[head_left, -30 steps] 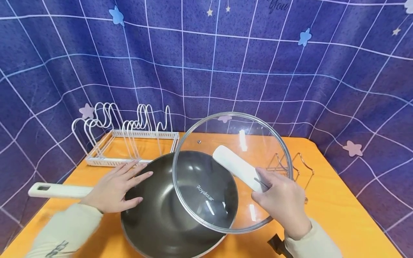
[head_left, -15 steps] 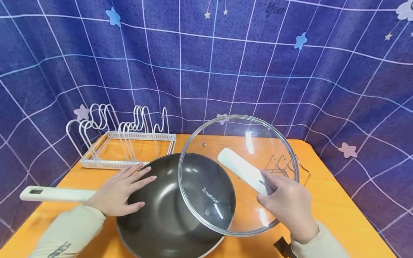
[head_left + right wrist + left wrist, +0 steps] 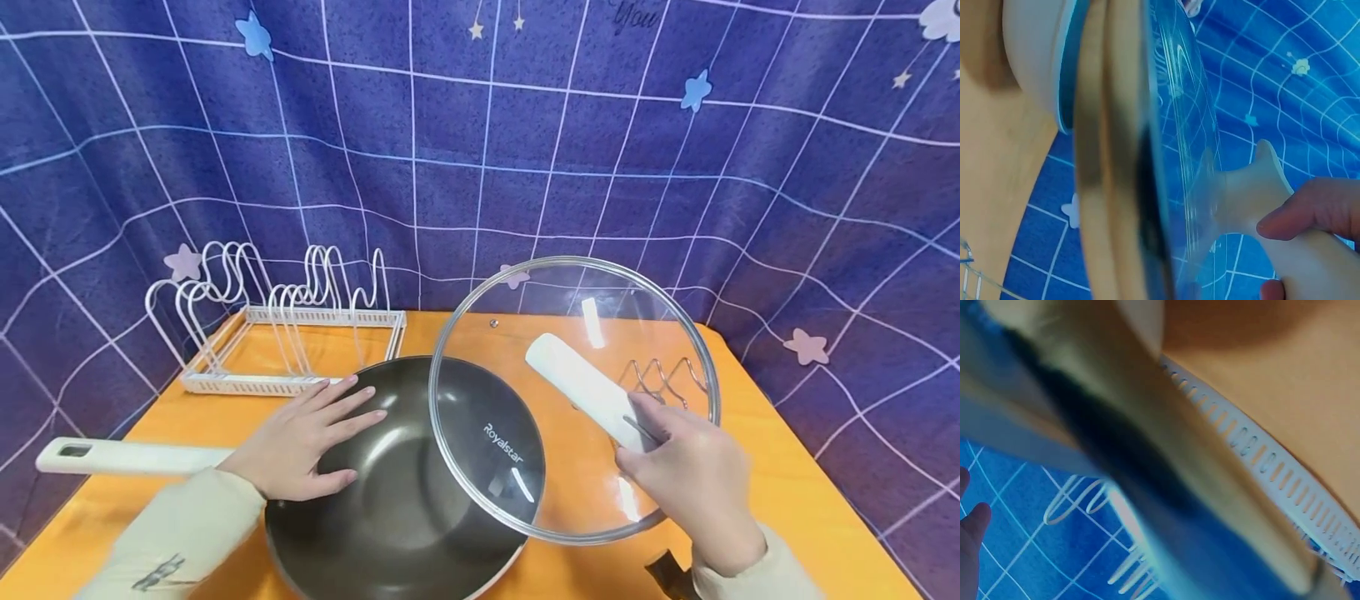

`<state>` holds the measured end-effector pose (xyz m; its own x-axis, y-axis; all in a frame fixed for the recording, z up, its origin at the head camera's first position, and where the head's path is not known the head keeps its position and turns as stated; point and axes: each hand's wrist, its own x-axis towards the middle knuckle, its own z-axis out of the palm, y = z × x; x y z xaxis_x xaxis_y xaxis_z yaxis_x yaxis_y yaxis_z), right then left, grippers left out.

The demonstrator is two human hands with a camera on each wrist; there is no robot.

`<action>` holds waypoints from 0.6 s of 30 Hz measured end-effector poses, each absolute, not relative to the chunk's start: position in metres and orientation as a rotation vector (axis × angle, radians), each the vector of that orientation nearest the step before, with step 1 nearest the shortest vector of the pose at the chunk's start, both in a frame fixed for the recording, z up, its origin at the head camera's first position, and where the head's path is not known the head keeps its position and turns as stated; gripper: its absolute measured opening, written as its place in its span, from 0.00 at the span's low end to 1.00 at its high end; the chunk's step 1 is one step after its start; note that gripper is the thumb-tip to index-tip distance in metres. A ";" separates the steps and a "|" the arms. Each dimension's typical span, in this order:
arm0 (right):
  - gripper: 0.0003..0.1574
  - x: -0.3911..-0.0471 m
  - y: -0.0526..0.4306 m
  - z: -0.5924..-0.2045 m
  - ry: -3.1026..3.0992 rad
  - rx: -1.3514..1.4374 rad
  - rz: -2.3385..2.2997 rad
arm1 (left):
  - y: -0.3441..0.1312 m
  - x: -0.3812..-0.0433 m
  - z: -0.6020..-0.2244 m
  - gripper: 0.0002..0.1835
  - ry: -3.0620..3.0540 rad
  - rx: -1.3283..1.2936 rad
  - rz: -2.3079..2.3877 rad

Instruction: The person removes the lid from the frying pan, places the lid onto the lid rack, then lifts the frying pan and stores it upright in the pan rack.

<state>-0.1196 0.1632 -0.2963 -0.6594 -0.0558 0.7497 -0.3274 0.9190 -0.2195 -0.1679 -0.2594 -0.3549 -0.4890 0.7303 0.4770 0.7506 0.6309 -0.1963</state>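
Note:
A dark-lined wok [image 3: 405,508] sits at the table's front, its cream handle [image 3: 127,457] pointing left. My left hand [image 3: 311,450] lies over the wok's left rim with fingers straight and spread; in the left wrist view only its fingertips [image 3: 975,525] show, at the left edge. With my right hand [image 3: 690,467] I grip the white handle [image 3: 585,387] of a round glass lid [image 3: 510,333], marked Royalstar. The lid is raised and tilted, overlapping the wok's right side in the head view. In the right wrist view, thumb and finger curl round the handle [image 3: 1241,194].
Behind the wok at left stands a white rack [image 3: 262,384] with curved wire dividers. A small metal wire rack [image 3: 660,375] shows through the lid at right. The orange tabletop [image 3: 795,500] ends at a blue gridded curtain [image 3: 450,150].
The lid in my right hand has shifted right, uncovering more of the wok in the head view. My left hand has slid slightly right across the wok's rim, fingers still spread.

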 end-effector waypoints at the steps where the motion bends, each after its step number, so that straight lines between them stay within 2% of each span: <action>1: 0.34 -0.119 0.165 -0.295 -2.269 0.262 0.433 | -0.258 -0.168 -0.354 0.32 -2.326 -1.160 -0.060; 18: 0.33 -0.116 0.183 -0.283 -2.250 0.195 0.407 | -0.247 -0.178 -0.341 0.33 -2.283 -1.201 -0.063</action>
<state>-0.1162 0.1833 -0.2835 -0.6506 -0.0055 0.7594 -0.2710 0.9358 -0.2254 -0.1778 -0.2472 -0.3408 -0.4467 0.7472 0.4921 0.7734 0.5990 -0.2075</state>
